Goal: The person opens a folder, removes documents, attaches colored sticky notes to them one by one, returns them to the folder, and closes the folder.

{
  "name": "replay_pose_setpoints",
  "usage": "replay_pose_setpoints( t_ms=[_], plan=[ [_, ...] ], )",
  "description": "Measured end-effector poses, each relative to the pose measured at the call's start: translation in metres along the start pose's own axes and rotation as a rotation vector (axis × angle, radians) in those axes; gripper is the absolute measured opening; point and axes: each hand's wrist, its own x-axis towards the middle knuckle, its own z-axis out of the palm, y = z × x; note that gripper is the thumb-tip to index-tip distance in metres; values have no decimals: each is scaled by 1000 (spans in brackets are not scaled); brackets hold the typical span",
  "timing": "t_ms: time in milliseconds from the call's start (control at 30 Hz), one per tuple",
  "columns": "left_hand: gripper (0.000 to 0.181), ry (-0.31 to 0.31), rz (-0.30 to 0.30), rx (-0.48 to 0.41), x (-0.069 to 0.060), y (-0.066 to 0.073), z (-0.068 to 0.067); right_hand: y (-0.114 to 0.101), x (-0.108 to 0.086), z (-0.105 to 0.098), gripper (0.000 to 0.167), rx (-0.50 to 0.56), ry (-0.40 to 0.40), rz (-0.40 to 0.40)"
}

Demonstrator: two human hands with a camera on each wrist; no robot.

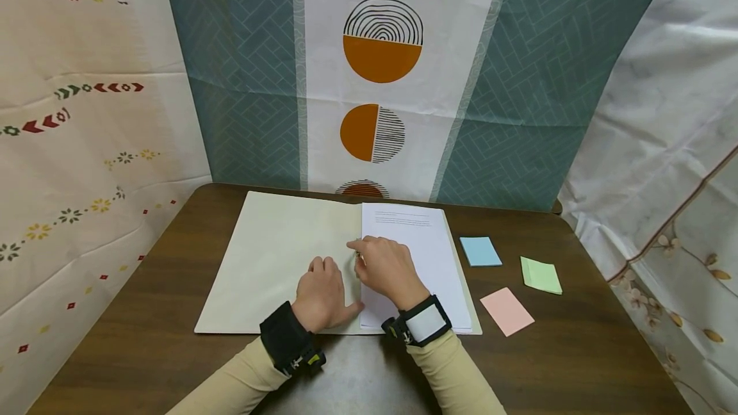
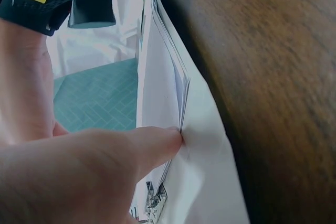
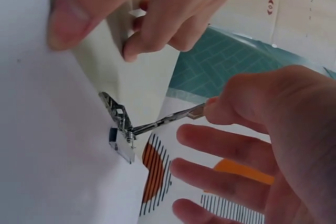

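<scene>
Clip lever (image 3: pixel 169 120) — angled off folder (image 1: pixel 271 242) | long axis — twd R hand (image 1: pixel 391 268)

— Where do the arms come in?
— From the near side. The left arm (image 1: pixel 230 380) slants far and right, the right arm (image 1: pixel 461 376) far and left.
— And the left hand (image 1: pixel 325 296)?
— Its thumb (image 2: pixel 152 148) stretches right; its fingers (image 1: pixel 325 266) point to the far side.
— The right hand (image 1: pixel 387 266)?
— Slightly farther off, turned left, thumb and forefinger pinching, the other three fingers (image 3: pixel 226 148) spread apart.
</scene>
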Motion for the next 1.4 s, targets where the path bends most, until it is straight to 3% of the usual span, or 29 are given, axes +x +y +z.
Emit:
replay_pose_setpoints(
  t_ms=[300,600,833,967,1100,1333,1400],
  plan=[
    [90,1,11,38,0,0,1,5,8,1,46,35,-40,106],
    [90,-18,8,67,-1,1,1,14,12,11,55,127,-56,151],
    [96,-21,5,48,0,1,2,17,17,21,69,190,-148,212],
    [100,-23,4,60,2,0,5,26,20,41,74,159,-229,244],
    [102,-29,12,91,2,1,3,45,21,78,79,86,-252,237],
    [101,-38,9,100,1,1,-1,19,18,36,73,79,-324,273],
    [100,-42,7,99,1,1,-2,20,18,37,73,82,-320,268]
  ],
)
